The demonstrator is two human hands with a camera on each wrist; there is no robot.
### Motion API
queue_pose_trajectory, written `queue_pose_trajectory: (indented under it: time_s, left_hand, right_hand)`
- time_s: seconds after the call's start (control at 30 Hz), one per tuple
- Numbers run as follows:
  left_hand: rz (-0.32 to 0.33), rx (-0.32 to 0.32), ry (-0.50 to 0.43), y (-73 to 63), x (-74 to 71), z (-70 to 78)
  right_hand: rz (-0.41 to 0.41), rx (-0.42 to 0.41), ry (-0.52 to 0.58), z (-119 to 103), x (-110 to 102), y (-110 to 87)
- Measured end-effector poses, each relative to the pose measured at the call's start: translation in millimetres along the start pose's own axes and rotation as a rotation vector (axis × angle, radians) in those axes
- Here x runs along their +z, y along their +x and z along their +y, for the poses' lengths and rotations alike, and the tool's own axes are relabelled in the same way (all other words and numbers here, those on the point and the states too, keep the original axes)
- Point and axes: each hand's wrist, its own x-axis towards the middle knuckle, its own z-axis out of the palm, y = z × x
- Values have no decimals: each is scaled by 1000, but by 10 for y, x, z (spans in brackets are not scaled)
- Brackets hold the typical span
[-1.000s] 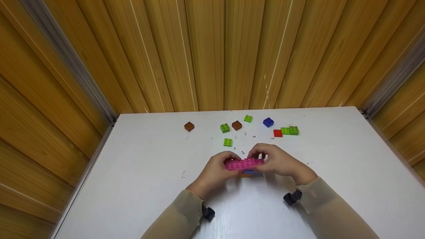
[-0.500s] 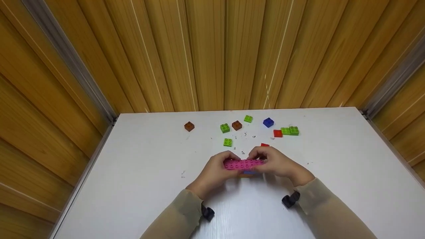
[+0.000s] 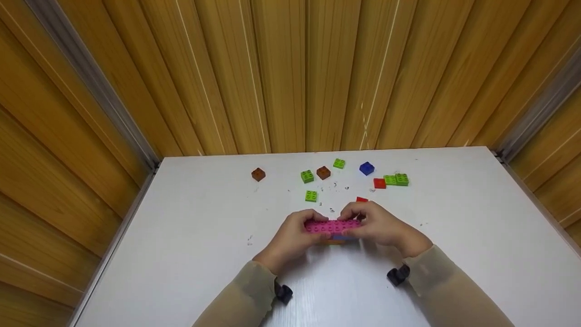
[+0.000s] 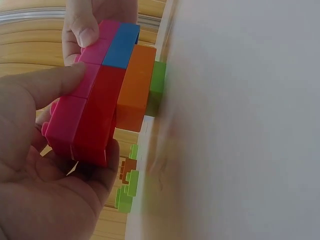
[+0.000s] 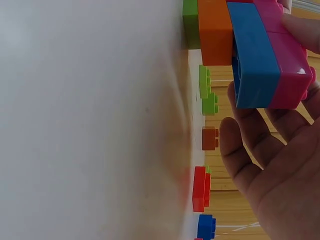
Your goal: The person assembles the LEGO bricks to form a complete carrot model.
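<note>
Between both hands is a stack of toy building bricks, with a row of pink bricks (image 3: 333, 226) on top. Under the pink layer lie a red brick (image 4: 100, 110) and a blue brick (image 5: 255, 55) side by side. Below them come an orange brick (image 4: 137, 82) and, lowest, a green brick (image 4: 157, 90) close over the tabletop. My left hand (image 3: 290, 234) grips the left end, thumb on the pink side and fingers curled behind. At the other end my right hand (image 3: 386, 227) pinches the pink bricks, its thumb on their near side.
Loose bricks lie farther back on the white table (image 3: 204, 236): a brown one (image 3: 258, 174), a lime one (image 3: 311, 196), a blue one (image 3: 366, 168) and a red one (image 3: 379, 183), among others. Another red brick (image 3: 361, 199) shows just behind the right hand. A panelled wall (image 3: 290, 77) borders the table's back.
The right part of the pink row, standing slightly higher a second ago, is now level with the left part. My right hand has shifted slightly down, uncovering a red brick behind it.
</note>
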Motion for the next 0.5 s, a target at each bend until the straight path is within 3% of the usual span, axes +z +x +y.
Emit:
queue_pose_trajectory:
  time_s: [0.5]
  left_hand:
    - [6,6,20,19,35,-3]
  right_hand:
    - [-23,35,-25,-46,-27,-35]
